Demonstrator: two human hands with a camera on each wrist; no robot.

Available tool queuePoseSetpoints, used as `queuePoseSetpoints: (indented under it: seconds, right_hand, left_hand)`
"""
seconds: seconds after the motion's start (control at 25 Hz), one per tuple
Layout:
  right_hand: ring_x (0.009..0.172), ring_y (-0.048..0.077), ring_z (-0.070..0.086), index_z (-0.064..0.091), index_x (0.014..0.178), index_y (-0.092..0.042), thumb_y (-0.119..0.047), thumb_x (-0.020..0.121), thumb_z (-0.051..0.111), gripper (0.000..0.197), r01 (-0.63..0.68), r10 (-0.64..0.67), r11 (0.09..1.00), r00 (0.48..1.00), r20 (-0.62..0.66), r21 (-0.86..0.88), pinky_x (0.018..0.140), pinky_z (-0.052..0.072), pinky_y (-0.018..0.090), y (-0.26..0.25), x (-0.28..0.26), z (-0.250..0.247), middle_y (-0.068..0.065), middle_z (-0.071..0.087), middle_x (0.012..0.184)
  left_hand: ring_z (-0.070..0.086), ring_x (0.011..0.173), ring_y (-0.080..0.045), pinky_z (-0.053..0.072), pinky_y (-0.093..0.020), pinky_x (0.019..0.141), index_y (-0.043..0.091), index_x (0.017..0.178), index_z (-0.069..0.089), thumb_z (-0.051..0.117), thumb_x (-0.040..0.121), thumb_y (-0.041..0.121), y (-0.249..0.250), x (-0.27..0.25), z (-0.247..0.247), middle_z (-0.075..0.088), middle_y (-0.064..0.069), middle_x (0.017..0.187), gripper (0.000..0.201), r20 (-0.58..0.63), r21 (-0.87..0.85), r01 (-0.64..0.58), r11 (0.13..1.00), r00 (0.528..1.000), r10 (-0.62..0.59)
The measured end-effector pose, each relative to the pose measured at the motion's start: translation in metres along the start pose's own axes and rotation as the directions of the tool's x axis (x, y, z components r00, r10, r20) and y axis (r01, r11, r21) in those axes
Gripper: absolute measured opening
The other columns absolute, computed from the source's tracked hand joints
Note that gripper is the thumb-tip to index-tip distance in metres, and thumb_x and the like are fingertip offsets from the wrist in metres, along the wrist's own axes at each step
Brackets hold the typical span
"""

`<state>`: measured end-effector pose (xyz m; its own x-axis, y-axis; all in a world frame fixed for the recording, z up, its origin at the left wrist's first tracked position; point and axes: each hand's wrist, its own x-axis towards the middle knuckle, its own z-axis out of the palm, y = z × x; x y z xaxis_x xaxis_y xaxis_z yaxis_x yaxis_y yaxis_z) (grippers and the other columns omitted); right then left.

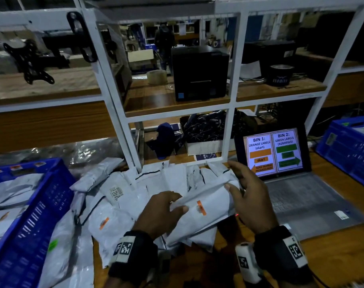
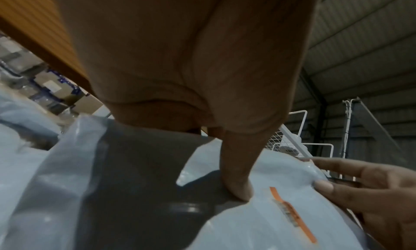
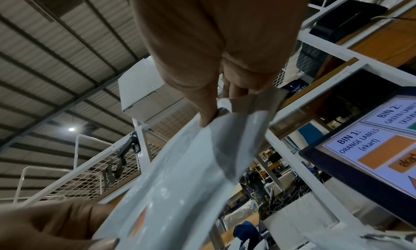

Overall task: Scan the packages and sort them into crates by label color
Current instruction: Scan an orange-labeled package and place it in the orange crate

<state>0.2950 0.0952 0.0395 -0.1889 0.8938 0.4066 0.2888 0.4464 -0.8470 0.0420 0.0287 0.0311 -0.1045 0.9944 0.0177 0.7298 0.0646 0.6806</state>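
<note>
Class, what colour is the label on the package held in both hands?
Orange label on the white package, clearest in the head view.

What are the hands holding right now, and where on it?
Both hold the orange-labelled white package: left hand pinches its near-left edge, right hand pinches its far-right edge.

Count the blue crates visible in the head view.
2. One blue crate stands at the left edge, already holding white packages; the other blue crate stands at the right edge, beyond the laptop. Both are cropped, so more could sit outside the frame.
</note>
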Motion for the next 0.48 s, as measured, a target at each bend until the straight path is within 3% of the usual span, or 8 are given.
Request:
queuePoseSetpoints:
  seconds: [0.08, 0.16, 0.24, 0.36, 0.44, 0.48]
  right_hand:
    - [0.115, 0.004, 0.063, 0.056, 0.138, -0.038, -0.01, 0.094, 0.072, 0.055, -0.045, 0.046, 0.999, 0.998, -0.049, 0.021, 0.091, 0.059, 0.034, 0.003, -0.001, -0.003, -0.012, 0.065, 0.126]
    - [0.105, 0.003, 0.064, 0.058, 0.134, -0.036, -0.019, 0.095, 0.073, 0.045, -0.116, 0.113, 0.993, 0.981, -0.16, -0.011, 0.077, 0.057, 0.023, 0.004, -0.002, -0.005, -0.011, 0.065, 0.117]
    - [0.104, 0.012, 0.062, 0.057, 0.133, -0.029, -0.029, 0.099, 0.066, 0.036, -0.255, 0.214, 0.956, 0.943, -0.254, -0.142, 0.079, 0.052, 0.026, 0.016, -0.002, -0.009, -0.006, 0.063, 0.117]
    - [0.101, 0.027, 0.058, 0.058, 0.12, -0.016, -0.036, 0.1, 0.06, 0.029, -0.49, 0.469, 0.73, 0.866, -0.173, -0.476, 0.084, 0.048, 0.037, 0.062, -0.009, -0.018, 0.009, 0.063, 0.115]
    - [0.104, 0.032, 0.061, 0.06, 0.11, -0.015, -0.039, 0.097, 0.061, 0.027, -0.488, 0.598, 0.584, 0.799, -0.063, -0.648, 0.089, 0.052, 0.04, 0.093, -0.022, -0.016, 0.012, 0.066, 0.113]
    - [0.106, 0.032, 0.062, 0.061, 0.106, -0.016, -0.039, 0.096, 0.062, 0.025, -0.474, 0.619, 0.553, 0.784, -0.044, -0.685, 0.091, 0.053, 0.04, 0.103, -0.027, -0.013, 0.011, 0.067, 0.112]
  left_hand:
    - [0.066, 0.093, -0.007, 0.055, -0.033, 0.086, 0.026, 0.106, 0.074, 0.067, 0.1, 0.048, -0.005, 0.002, 0.008, 0.073, 0.011, 0.102, 0.024, 0.09, -0.017, -0.004, 1.0, 0.996, 0.005]
    - [0.068, 0.102, -0.009, 0.056, -0.038, 0.096, 0.029, 0.116, 0.071, 0.06, 0.102, 0.051, -0.012, 0.003, 0.016, 0.074, 0.012, 0.112, 0.028, 0.104, -0.07, 0.027, 0.997, 0.994, -0.02]
    - [0.067, 0.11, -0.009, 0.055, -0.039, 0.102, 0.03, 0.125, 0.066, 0.06, 0.103, 0.049, -0.018, 0.003, 0.023, 0.073, 0.014, 0.121, 0.03, 0.056, -0.165, 0.085, 0.983, 0.996, -0.076]
    - [0.068, 0.113, -0.009, 0.057, -0.035, 0.101, 0.03, 0.128, 0.062, 0.068, 0.1, 0.047, -0.022, 0.001, 0.032, 0.073, 0.014, 0.123, 0.034, -0.007, -0.36, 0.148, 0.921, 0.987, -0.161]
    - [0.071, 0.106, -0.005, 0.059, -0.028, 0.092, 0.029, 0.12, 0.062, 0.072, 0.099, 0.037, -0.018, -0.003, 0.038, 0.075, 0.014, 0.117, 0.025, -0.03, -0.492, 0.156, 0.856, 0.98, -0.196]
    - [0.072, 0.102, -0.002, 0.059, -0.024, 0.088, 0.029, 0.118, 0.062, 0.073, 0.099, 0.033, -0.016, -0.004, 0.041, 0.075, 0.014, 0.114, 0.022, -0.047, -0.535, 0.148, 0.832, 0.978, -0.204]
